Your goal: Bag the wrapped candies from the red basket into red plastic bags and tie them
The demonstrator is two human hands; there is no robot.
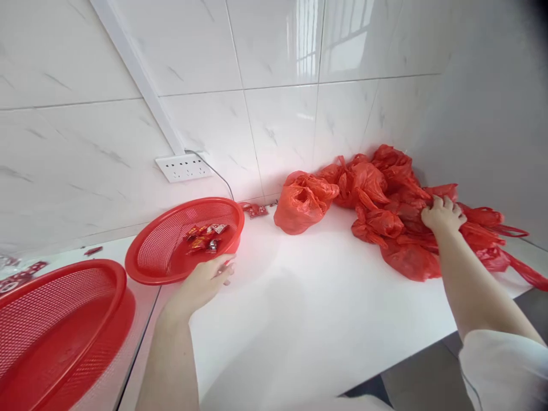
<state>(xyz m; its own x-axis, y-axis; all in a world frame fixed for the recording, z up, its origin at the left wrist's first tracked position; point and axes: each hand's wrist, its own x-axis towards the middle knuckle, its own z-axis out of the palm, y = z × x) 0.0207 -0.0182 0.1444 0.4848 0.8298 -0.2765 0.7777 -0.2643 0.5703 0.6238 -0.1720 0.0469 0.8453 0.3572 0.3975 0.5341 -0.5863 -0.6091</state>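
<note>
My left hand [209,278] is at the front rim of a red mesh basket [149,228], its fingers loosely bent and apart with nothing seen in them. Whether it touches the rim, I cannot tell. In that basket lie several small wrapped pieces [203,238], red, gold and silver. On the right, my right hand [444,216] rests with spread fingers on a heap of red plastic bags [402,200]. The bags are crumpled, some with handles trailing to the right. What is inside them is hidden.
A second red basket [60,308] stands at the left on the white table [291,319]. A bulging red bag [302,202] sits apart from the heap. Small red packets [257,210] lie by the tiled wall. A power strip [184,167] with a grey cable is on the wall.
</note>
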